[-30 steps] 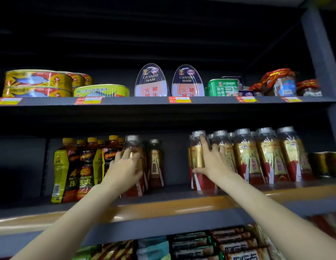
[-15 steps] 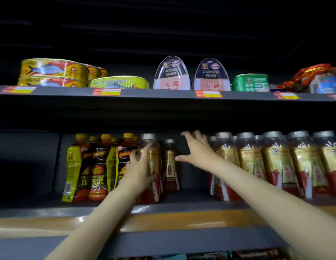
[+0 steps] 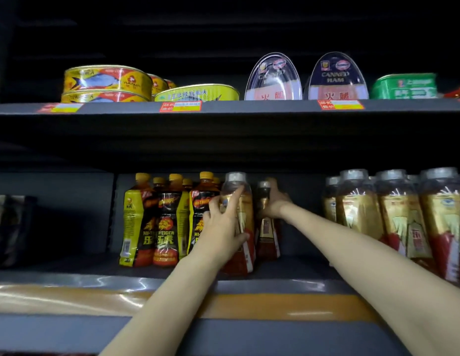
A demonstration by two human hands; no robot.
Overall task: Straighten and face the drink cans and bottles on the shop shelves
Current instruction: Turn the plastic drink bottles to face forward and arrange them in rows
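On the middle shelf [image 3: 69, 276] stand several Hi-Tiger bottles [image 3: 162, 222] with yellow caps, at the left. Right of them a grey-capped bottle with a gold and red label [image 3: 245, 201] stands at the shelf front, and my left hand [image 3: 221, 227] holds it round its body. Behind it, deeper in, a second such bottle [image 3: 267, 232] stands, and my right hand [image 3: 275, 201] grips its neck. A row of several like bottles [image 3: 393, 217] fills the right side.
The upper shelf [image 3: 223, 106] carries yellow fish cans [image 3: 105, 83], two canned ham tins [image 3: 336, 78] and a green tin [image 3: 403, 86]. Price tags sit on the shelf edges. A gap lies between the held bottles and the right row. Dark items stand at far left [image 3: 10, 227].
My right hand left the right-hand row, crossed the gap leftward and took the rear bottle's neck. My left hand stayed on the front bottle. The view shifted left and closer.
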